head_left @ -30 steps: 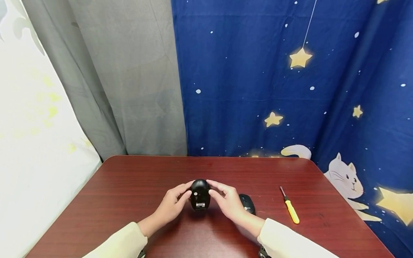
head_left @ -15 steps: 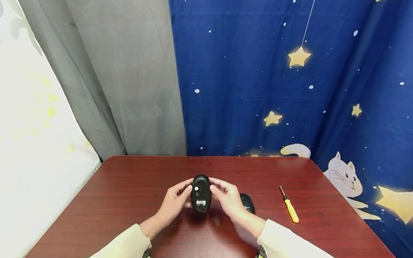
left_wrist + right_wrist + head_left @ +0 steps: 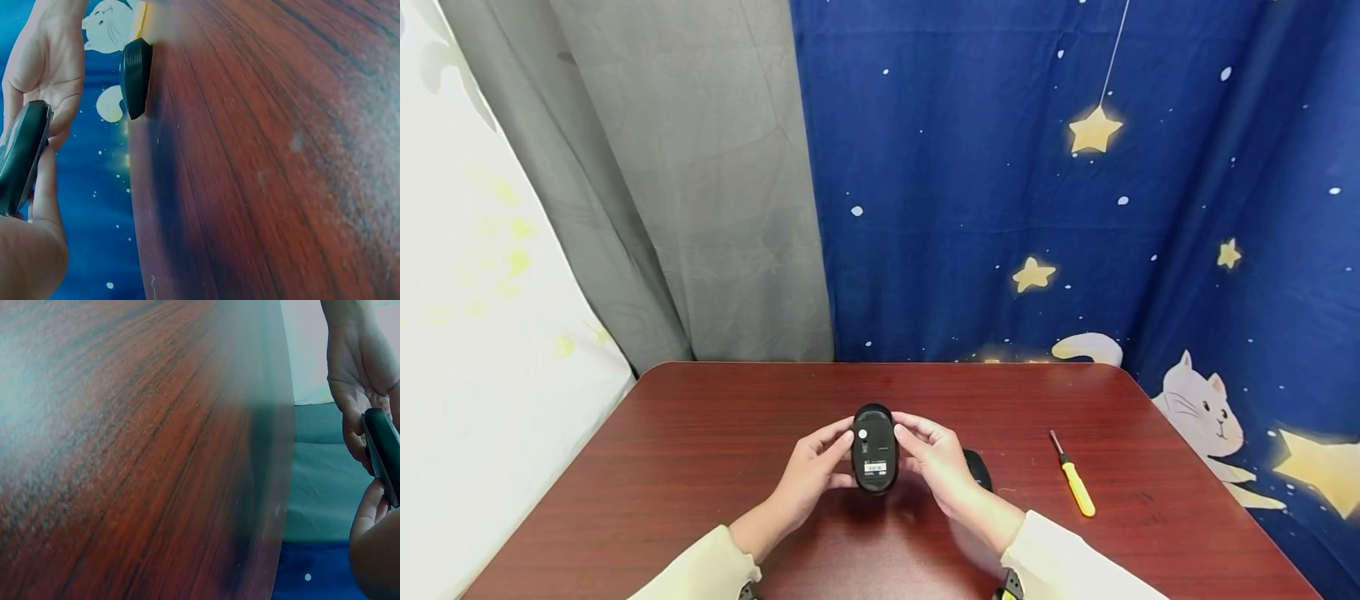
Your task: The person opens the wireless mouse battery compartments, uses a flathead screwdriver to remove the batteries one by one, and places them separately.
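A black computer mouse is held up over the table, its underside with a white label and a pale round spot turned toward the head camera. My left hand grips its left edge, thumb on the near face and fingers behind. On the opposite edge, my right hand pinches it in the same way. Both wrist views show the mouse from the side, raised off the tabletop between the two hands. A second black mouse lies on the table, partly hidden behind my right hand.
To the right on the reddish-brown table lies a screwdriver with a yellow handle, its tip pointing away. Behind the table hang a grey curtain and a blue starry curtain.
Both hands have lifted the mouse slightly and shifted it a little right. It has tilted so that more of its underside faces the head camera. The second mouse is now more covered.
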Demonstrator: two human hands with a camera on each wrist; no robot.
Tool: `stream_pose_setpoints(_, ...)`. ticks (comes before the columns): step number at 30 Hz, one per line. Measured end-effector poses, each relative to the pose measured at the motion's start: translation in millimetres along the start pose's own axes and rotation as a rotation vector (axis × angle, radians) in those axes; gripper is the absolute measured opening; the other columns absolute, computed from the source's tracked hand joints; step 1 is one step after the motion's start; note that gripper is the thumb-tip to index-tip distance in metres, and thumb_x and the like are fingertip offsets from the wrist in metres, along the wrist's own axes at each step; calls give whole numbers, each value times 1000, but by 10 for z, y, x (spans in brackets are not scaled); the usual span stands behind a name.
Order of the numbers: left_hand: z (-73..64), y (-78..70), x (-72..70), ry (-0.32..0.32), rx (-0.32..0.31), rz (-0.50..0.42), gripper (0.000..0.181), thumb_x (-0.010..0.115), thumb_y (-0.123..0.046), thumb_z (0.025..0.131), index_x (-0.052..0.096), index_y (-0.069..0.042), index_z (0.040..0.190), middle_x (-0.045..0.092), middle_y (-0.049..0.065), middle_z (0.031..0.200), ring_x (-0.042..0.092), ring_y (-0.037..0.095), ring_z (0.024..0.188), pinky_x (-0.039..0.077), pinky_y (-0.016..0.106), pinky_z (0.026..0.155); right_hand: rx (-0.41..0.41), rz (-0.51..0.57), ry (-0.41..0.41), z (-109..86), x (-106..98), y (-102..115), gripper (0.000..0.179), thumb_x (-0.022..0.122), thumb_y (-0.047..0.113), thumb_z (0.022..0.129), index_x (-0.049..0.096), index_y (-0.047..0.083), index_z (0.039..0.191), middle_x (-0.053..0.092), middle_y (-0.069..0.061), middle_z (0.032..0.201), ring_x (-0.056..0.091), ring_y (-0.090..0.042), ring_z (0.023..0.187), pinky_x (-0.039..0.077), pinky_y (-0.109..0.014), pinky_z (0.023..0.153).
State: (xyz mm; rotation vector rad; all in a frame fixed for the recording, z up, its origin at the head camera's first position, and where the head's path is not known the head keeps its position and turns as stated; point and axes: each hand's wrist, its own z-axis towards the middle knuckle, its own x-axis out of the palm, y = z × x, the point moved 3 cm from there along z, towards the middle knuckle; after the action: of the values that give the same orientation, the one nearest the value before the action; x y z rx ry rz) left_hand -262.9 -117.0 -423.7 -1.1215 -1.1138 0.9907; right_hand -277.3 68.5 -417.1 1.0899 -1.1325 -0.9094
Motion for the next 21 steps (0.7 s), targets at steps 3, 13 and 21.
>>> stream_pose_setpoints(3, 5, 10, 11, 15, -5, 5, 46, 60, -19, 97, 51, 2, 137, 66, 16, 110, 67, 23, 87, 59, 42, 68, 16, 3, 2, -6, -21, 10, 40, 62, 11, 96, 55, -8, 131, 67, -16, 114, 67, -17, 90, 58, -34, 75)
stream_pose_setpoints(13, 15, 11, 60, 86, -9, -3, 58, 68, -2, 87, 45, 6, 140, 66, 20, 111, 69, 22, 87, 59, 42, 72, 31, -27, -3, -49, -61, 58, 41, 61, 13, 96, 55, -8, 130, 67, -16, 111, 67, -17, 85, 58, -35, 75)
stream_pose_setpoints(21, -18, 4, 85, 66, -19, -5, 57, 68, -1, 86, 46, 7, 138, 65, 20, 110, 68, 23, 87, 59, 43, 71, 20, -71, 33, -89, -84, 58, 43, 63, 16, 96, 54, -6, 132, 67, -15, 110, 67, -19, 86, 58, -35, 75)
